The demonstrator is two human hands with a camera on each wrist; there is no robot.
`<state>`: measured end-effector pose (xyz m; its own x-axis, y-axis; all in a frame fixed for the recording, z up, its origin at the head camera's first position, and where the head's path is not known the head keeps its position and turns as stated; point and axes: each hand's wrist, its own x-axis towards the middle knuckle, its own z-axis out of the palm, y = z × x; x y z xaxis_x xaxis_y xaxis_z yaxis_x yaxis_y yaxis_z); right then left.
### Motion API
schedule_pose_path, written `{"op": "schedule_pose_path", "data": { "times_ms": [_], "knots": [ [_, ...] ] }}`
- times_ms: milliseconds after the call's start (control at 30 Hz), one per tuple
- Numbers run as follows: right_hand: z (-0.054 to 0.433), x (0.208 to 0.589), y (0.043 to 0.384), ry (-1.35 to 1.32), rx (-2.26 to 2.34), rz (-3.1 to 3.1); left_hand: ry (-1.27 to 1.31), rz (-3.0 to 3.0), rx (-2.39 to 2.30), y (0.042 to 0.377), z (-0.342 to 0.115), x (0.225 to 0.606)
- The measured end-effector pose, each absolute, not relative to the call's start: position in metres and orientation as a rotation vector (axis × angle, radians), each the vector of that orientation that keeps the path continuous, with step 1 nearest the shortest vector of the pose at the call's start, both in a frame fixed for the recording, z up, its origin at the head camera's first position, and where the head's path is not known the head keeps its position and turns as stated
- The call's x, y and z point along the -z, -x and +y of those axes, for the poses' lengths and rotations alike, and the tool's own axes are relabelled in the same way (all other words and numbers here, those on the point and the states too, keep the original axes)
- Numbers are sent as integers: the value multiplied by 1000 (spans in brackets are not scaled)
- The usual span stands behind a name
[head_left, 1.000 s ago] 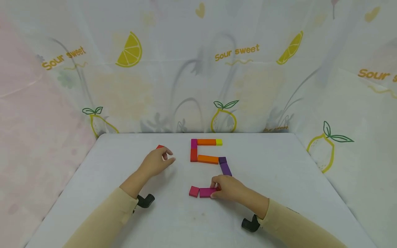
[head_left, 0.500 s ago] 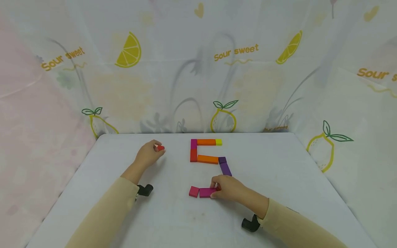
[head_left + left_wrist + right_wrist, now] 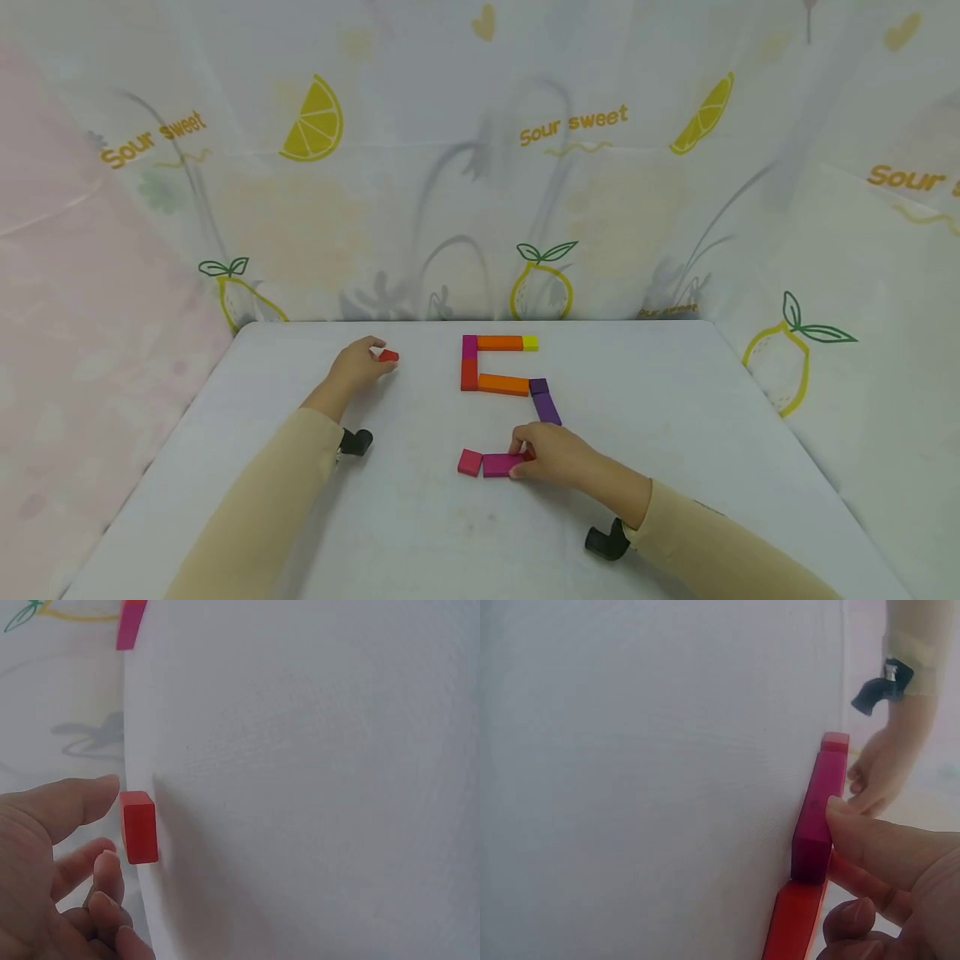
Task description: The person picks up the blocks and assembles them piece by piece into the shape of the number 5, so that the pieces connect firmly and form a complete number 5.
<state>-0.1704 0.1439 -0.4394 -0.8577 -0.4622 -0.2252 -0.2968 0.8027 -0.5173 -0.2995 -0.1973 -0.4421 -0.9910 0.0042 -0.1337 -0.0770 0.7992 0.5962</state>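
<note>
My left hand [image 3: 356,367] is at a red block [image 3: 387,356] on the far left of the table. In the left wrist view, thumb and fingers stand apart beside this block, with a gap visible. My right hand [image 3: 558,454] pinches a long magenta block [image 3: 498,466] between thumb and index finger on the tabletop. A pinkish-red square block [image 3: 470,462] lies at its left end. At its right end, a red-orange block [image 3: 795,919] shows in the right wrist view; fingers mostly hide it in the head view.
Behind, a line of blocks includes a yellow block [image 3: 530,342], an upper orange block [image 3: 499,342], a red upright block [image 3: 468,375], a lower orange block [image 3: 503,384] and a purple block [image 3: 547,408]. The white table [image 3: 675,400] meets a printed curtain [image 3: 420,208] at its back edge.
My left hand has drawn back leftward and now has its thumb and fingers on either side of the red block, which was mostly covered before. My right hand has stayed on the magenta block.
</note>
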Motion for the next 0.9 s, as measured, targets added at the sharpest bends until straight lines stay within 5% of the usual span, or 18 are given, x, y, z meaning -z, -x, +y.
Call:
{"op": "schedule_pose_path", "data": {
  "times_ms": [900],
  "knots": [
    [144,441,172,574,672,2657,7,2874,-903,307,-203,452]
  ]
}}
